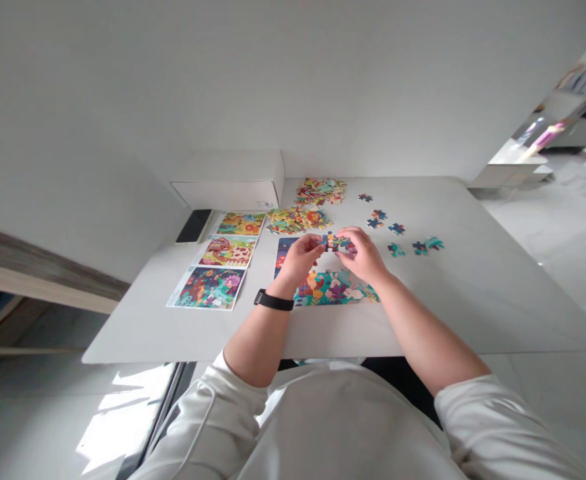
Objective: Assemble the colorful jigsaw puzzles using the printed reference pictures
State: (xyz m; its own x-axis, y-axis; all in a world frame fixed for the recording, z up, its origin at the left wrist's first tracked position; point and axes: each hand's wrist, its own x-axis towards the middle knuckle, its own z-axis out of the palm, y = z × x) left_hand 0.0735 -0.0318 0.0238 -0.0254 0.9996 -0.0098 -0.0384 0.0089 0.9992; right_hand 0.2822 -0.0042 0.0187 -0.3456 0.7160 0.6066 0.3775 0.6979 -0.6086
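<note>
My left hand [300, 257] and my right hand [365, 255] meet above a partly built jigsaw puzzle [330, 287] on the white table [473, 287]. Both hands pinch a small cluster of joined puzzle pieces [337, 243] held between their fingertips, just above the puzzle's upper part. A black band sits on my left wrist [273, 301]. The puzzle's lower edge shows bright rabbits and plants; its upper part is hidden by my hands.
Loose piece piles [299, 219] [321, 190] lie behind the puzzle. Scattered blue pieces [397, 229] and teal ones [427, 245] lie to the right. Three picture cards [209, 287] line the left side, by a black phone [194, 225] and a white box [233, 180].
</note>
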